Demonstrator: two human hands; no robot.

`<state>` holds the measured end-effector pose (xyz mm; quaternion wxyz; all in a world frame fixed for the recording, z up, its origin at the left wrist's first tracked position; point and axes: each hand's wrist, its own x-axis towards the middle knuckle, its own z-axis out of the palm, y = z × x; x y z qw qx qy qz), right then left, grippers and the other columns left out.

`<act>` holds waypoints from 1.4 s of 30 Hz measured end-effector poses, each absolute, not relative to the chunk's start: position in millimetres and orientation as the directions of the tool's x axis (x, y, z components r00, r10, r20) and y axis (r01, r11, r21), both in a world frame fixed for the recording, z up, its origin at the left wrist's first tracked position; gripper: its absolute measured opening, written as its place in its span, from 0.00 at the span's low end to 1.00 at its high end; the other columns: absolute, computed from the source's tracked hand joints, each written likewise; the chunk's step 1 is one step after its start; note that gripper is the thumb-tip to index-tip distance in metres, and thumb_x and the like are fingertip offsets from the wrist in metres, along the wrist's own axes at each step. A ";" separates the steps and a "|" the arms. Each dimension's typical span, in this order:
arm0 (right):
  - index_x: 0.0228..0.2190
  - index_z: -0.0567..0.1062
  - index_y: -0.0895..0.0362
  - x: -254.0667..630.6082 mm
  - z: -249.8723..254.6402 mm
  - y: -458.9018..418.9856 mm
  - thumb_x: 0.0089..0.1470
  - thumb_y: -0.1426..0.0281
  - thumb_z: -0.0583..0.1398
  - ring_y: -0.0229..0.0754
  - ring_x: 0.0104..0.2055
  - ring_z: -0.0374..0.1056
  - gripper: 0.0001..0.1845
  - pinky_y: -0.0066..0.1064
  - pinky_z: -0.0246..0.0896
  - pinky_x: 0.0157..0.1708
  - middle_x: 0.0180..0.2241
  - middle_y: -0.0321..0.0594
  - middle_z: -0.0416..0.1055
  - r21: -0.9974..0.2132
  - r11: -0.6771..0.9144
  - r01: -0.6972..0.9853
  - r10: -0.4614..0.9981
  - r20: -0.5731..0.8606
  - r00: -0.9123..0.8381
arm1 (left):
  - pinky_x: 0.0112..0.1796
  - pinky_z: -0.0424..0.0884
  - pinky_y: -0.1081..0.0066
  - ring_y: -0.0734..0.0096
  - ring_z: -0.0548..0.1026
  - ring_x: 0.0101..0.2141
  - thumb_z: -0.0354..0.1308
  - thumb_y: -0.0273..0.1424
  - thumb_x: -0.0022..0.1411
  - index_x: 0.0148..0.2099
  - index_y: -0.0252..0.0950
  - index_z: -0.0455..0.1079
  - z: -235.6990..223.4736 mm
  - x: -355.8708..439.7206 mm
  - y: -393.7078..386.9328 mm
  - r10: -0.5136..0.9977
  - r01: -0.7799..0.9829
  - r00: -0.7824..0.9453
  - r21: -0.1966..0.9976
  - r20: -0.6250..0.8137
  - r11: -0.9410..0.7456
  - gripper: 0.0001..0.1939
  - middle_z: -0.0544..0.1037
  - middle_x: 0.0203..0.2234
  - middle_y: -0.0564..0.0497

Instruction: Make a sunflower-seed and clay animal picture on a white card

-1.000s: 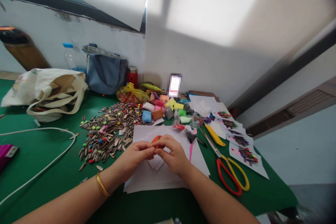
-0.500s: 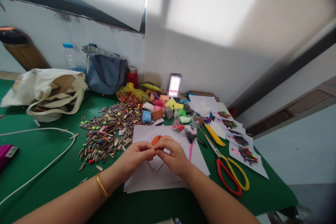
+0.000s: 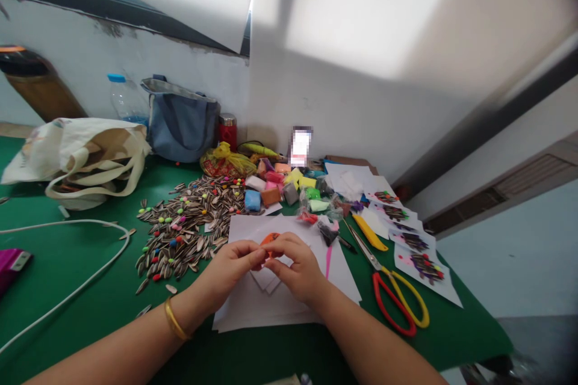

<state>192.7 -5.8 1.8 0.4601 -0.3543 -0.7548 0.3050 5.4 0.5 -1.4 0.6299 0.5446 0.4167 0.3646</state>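
Observation:
My left hand (image 3: 230, 271) and my right hand (image 3: 295, 267) meet fingertip to fingertip above a stack of white paper (image 3: 275, 307) on the green table (image 3: 90, 289). Both pinch a small orange piece of clay (image 3: 270, 239) that shows just behind the fingers. Smaller folded white paper pieces (image 3: 266, 280) lie on the stack under my hands. A gold bangle (image 3: 174, 319) circles my left wrist.
A heap of sunflower seeds with coloured beads (image 3: 185, 222) lies to the left. Clay blocks (image 3: 280, 186) sit behind. Red-and-yellow scissors (image 3: 392, 295), a yellow knife (image 3: 369, 233) and decorated papers (image 3: 415, 252) lie right. Bags (image 3: 85, 156), a white cable (image 3: 67, 289) and a bottle (image 3: 124, 99) stand left.
My fingers have shifted slightly on the orange clay, the left thumb edging upward. Nothing else has moved.

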 end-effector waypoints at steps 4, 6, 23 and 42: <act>0.40 0.80 0.53 191.7 1.2 -7.4 0.58 0.65 0.64 0.43 0.40 0.69 0.09 0.35 0.66 0.41 0.35 0.42 0.74 -0.713 0.626 0.316 0.778 0.544 -0.314 | 0.35 0.64 0.71 0.69 0.67 0.30 0.64 0.45 0.56 0.30 0.34 0.75 -2.2 7.7 -0.2 0.910 -0.016 0.391 0.988 -0.136 0.155 0.18 0.73 0.24 0.52; 0.40 0.80 0.53 191.7 1.4 -7.8 0.58 0.66 0.63 0.42 0.38 0.69 0.08 0.35 0.66 0.40 0.33 0.41 0.74 -0.680 0.652 0.335 0.758 0.569 -0.318 | 0.34 0.64 0.71 0.70 0.67 0.29 0.65 0.46 0.54 0.30 0.34 0.75 -2.7 8.9 -0.3 0.910 -0.029 0.391 0.986 -0.139 0.163 0.18 0.73 0.24 0.52; 0.42 0.79 0.53 194.6 0.4 -6.7 0.58 0.66 0.64 0.43 0.40 0.69 0.10 0.36 0.66 0.42 0.35 0.42 0.74 -0.696 0.643 0.318 0.765 0.563 -0.314 | 0.35 0.64 0.71 0.70 0.68 0.31 0.65 0.44 0.56 0.32 0.33 0.75 -6.4 6.5 0.7 0.902 -0.092 0.398 0.971 -0.168 0.221 0.17 0.74 0.26 0.51; 0.34 0.79 0.53 192.4 0.0 -5.5 0.58 0.66 0.64 0.43 0.41 0.69 0.04 0.36 0.65 0.43 0.33 0.39 0.75 -0.723 0.614 0.316 0.787 0.530 -0.315 | 0.35 0.65 0.70 0.67 0.71 0.31 0.57 0.44 0.62 0.32 0.35 0.76 -2.4 7.7 0.4 0.923 0.173 0.382 0.978 0.043 -0.117 0.17 0.75 0.26 0.50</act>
